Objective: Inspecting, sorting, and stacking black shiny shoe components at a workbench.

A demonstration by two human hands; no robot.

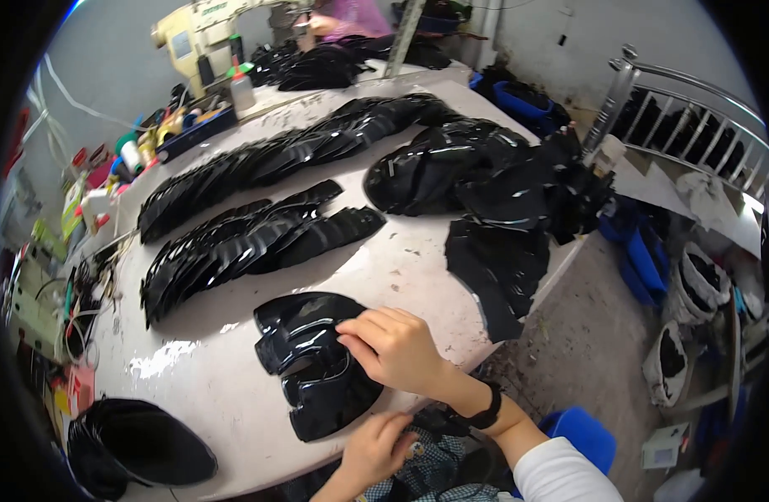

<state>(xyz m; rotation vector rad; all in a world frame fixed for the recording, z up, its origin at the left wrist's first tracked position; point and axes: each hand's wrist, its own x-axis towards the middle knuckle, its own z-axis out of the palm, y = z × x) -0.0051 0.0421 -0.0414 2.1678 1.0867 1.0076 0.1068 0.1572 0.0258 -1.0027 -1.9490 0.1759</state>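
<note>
Glossy black pieces that look like leather shoe parts [334, 402] lie at the near edge of the table, curved with cut-out openings. My right hand [397, 347] rests over them, thumb and forefinger closed on the upper edge of one piece. Below, at the table's edge, my left hand [372, 452] is loosely bent with thumb and fingers a little apart, and I see nothing in it. To its left stands a nested stack of black curved pieces [142, 443].
Two long overlapping rows of black pieces [259, 243] run across the white table [401, 268]. A heap of larger black pieces [468, 167] overhangs the right edge. Behind are a sewing machine [209, 42] and a thread tray [196, 130]. Blue bins [644, 259] stand at right.
</note>
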